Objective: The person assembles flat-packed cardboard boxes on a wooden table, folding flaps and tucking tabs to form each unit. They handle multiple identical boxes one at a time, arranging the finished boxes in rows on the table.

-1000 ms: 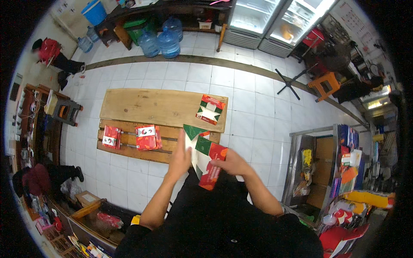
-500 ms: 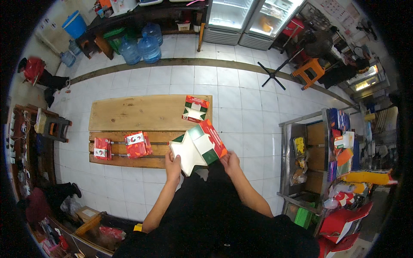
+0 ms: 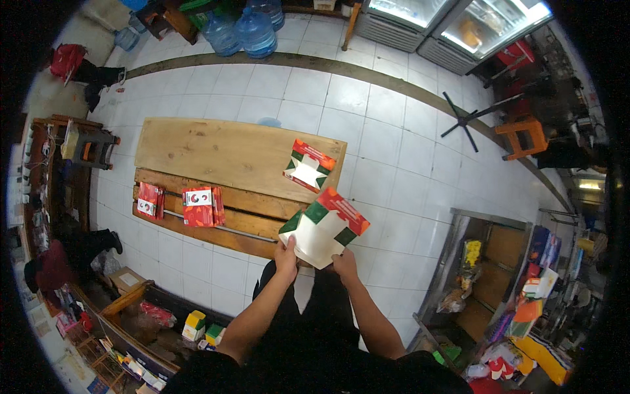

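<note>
Clamping 1 red, green and white card [image 3: 318,238], your left hand [image 3: 286,260] and right hand [image 3: 345,267] pinch its near edges; another folded card [image 3: 306,173] lies on wooden planks [image 3: 223,148].

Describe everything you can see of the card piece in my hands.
The card piece looks like thin printed cardboard. Its broad middle is plain white with angular edges, flanked by dark green patches; a red-orange band with pale print runs along its upper right side. It is held up at a slant, near the right end of the wooden table. Your left hand grips its lower left edge, your right hand its lower right.
</note>
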Available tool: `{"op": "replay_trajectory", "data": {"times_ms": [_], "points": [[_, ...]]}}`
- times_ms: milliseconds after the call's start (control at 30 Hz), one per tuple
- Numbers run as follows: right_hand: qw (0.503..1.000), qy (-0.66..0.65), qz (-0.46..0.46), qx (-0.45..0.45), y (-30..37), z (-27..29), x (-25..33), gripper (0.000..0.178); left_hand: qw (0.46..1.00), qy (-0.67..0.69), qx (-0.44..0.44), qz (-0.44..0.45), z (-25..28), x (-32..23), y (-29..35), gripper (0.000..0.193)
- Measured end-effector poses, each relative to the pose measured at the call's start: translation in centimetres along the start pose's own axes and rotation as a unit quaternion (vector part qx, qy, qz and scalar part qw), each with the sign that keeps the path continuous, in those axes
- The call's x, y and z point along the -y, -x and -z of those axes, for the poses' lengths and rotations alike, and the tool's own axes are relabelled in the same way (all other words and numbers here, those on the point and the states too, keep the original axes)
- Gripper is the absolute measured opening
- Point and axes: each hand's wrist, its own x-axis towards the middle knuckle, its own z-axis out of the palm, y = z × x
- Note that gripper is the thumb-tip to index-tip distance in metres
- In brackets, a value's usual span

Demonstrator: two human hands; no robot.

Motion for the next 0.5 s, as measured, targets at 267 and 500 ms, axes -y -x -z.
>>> {"op": "replay_trajectory", "data": {"times_ms": [267,500], "points": [[0.98,0.193,0.032,-0.026,-15.3,-9.0,1.6,0.031,0.915,-0.359,-0.161,-0.092,1.2,-0.2,-16.5,0.051],[0.983,0.175,0.037,-0.038,-21.0,-10.5,0.3,0.027,0.824,-0.405,-0.153,-0.365,-2.1,-3.0,-23.0,0.058]]}}
